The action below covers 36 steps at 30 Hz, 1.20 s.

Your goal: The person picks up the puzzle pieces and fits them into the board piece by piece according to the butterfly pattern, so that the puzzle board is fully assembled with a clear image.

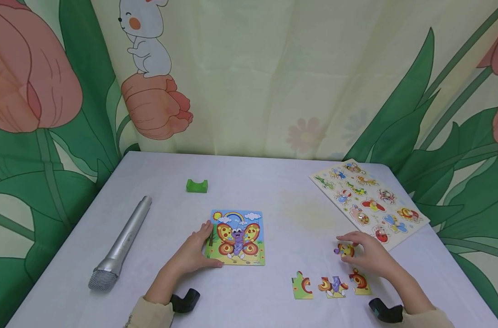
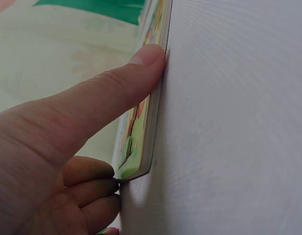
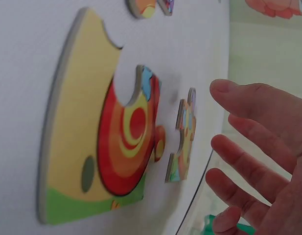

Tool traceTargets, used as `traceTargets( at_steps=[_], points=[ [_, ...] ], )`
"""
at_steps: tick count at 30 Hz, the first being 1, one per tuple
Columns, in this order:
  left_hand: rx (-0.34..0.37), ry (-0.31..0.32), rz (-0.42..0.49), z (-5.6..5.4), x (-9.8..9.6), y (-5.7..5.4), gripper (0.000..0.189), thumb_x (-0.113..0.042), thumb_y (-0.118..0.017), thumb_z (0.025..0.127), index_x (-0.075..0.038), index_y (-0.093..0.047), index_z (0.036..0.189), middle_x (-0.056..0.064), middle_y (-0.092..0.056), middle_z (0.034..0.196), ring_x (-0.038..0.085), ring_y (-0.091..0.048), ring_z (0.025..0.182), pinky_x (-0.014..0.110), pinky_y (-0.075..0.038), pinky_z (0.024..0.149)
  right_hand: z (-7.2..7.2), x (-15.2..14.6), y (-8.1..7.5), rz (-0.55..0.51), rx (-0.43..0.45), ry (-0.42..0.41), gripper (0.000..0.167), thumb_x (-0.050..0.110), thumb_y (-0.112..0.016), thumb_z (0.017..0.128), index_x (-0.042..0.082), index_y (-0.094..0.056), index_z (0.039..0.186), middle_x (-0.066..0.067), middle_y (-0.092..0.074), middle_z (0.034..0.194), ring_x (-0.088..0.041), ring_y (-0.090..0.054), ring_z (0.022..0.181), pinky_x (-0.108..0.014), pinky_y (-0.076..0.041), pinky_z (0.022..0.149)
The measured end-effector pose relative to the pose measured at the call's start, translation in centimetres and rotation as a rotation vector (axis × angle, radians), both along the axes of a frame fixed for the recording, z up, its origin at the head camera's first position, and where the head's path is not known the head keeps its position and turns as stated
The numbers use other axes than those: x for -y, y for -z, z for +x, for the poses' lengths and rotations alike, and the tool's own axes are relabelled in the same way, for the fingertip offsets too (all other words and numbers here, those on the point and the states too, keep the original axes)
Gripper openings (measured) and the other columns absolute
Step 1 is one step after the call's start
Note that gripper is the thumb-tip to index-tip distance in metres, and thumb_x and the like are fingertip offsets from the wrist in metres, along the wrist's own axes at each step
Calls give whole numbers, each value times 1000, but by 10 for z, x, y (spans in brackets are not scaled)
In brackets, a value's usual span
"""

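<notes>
My left hand (image 1: pixel 197 248) grips the lower left corner of a butterfly jigsaw board (image 1: pixel 236 237). Its thumb (image 2: pixel 146 56) presses along one edge, and the other fingers curl in by the corner. To the right, my right hand (image 1: pixel 365 253) hovers with thumb and fingers spread around a yellow-and-purple puzzle piece (image 1: pixel 345 249). In the right wrist view a gap shows between the fingertips and that piece (image 3: pixel 186 137). Nearer me lie a green-edged piece (image 1: pixel 302 287), a piece with a purple body part (image 1: pixel 334 287) and a red spiral piece (image 1: pixel 360 282).
A board of insect pictures (image 1: pixel 369 200) lies at the back right. On the left is a silver microphone (image 1: pixel 119 246). A small green block (image 1: pixel 197 186) stands behind the butterfly board. White cloth covers the table (image 1: pixel 249 300), with a printed curtain (image 1: pixel 253 82) behind it.
</notes>
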<state>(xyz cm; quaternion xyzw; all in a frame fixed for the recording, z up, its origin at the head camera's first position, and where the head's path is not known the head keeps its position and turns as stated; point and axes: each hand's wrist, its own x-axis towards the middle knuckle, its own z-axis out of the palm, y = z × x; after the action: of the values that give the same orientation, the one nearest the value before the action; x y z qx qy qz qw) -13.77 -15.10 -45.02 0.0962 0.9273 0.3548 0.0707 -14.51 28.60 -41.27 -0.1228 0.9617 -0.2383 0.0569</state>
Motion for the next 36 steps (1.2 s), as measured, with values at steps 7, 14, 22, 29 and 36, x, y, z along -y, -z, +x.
traceTargets(
  at_steps=[7,14,22,29,36],
  points=[
    [0,-2,-3,0,0,1,106,-35,-85,59,7,-30,139,20,-22,147,34,-18,136,50,-16,109,5,-11,4,58,6,16,45,18,-79,68,9,-66,110,-15,-58,115,-39,-47,108,-60,-42,84],
    [0,-5,-4,0,0,0,106,-35,-85,59,7,-29,139,20,-22,147,35,-18,135,51,-16,108,3,-19,10,49,12,-14,41,11,-77,69,6,-66,108,-15,-60,112,-38,-52,106,-55,-44,85],
    [0,-8,-4,1,0,0,105,-34,-85,59,7,-29,139,20,-22,147,35,-17,135,50,-16,109,3,-21,11,38,8,3,42,12,-79,69,5,-66,108,-11,-63,106,-28,-58,94,-46,-51,79],
    [3,-5,2,1,1,-1,105,-34,-85,60,7,-29,139,20,-21,148,35,-17,136,51,-16,109,4,-22,10,14,17,34,39,14,-80,68,7,-67,104,-7,-64,101,-24,-57,90,-43,-51,76],
    [8,-7,-15,1,0,-2,105,-35,-85,60,6,-29,139,20,-21,147,34,-17,136,50,-16,109,0,-13,12,4,-24,29,31,17,-79,69,10,-70,98,-7,-64,103,-25,-58,93,-47,-50,80]
  ],
)
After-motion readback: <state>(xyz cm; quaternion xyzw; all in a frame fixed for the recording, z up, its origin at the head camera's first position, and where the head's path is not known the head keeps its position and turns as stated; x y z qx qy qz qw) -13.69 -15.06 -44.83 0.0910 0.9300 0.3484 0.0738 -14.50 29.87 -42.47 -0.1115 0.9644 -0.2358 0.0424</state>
